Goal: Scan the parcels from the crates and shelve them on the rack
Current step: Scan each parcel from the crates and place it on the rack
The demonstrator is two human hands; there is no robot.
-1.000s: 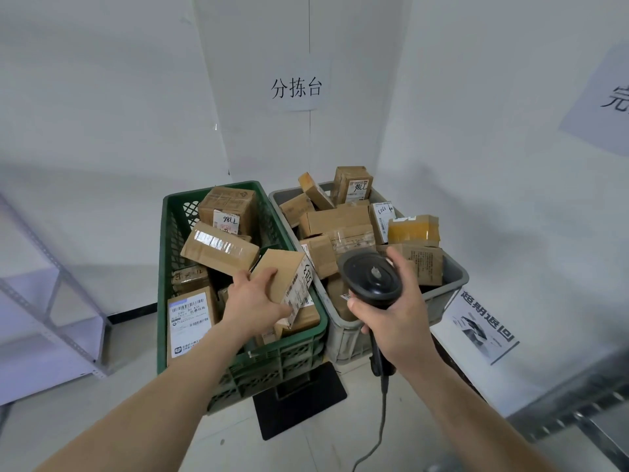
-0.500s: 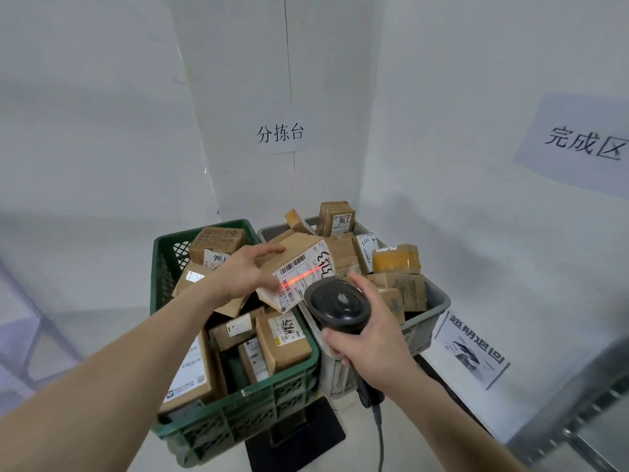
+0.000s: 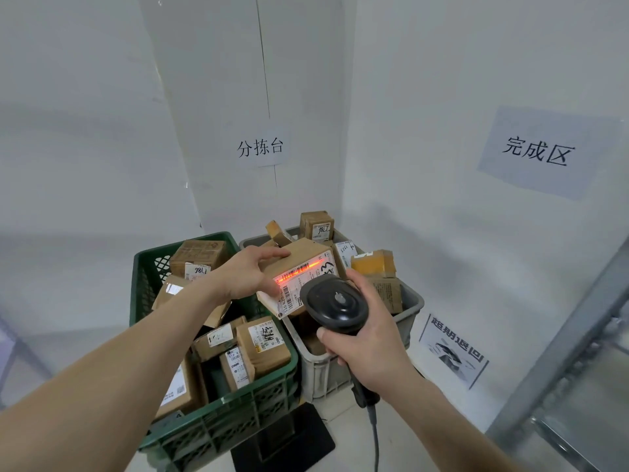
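The left hand (image 3: 250, 272) grips a cardboard parcel (image 3: 299, 277) above the green crate (image 3: 218, 424) and grey crate (image 3: 412, 304). The right hand (image 3: 367, 345) clasps the scanner (image 3: 335, 306); its red line crosses the label (image 3: 303, 279).

The left hand (image 3: 246, 274) grips a parcel (image 3: 299, 277) above the crates, label toward the camera, a red scan line across its barcode. The right hand (image 3: 366, 338) grips a black scanner (image 3: 335, 306) just beside the label. Below stand a green crate (image 3: 218, 427) and a grey crate (image 3: 410, 310), both holding boxes. A metal rack (image 3: 561, 352) is at right.
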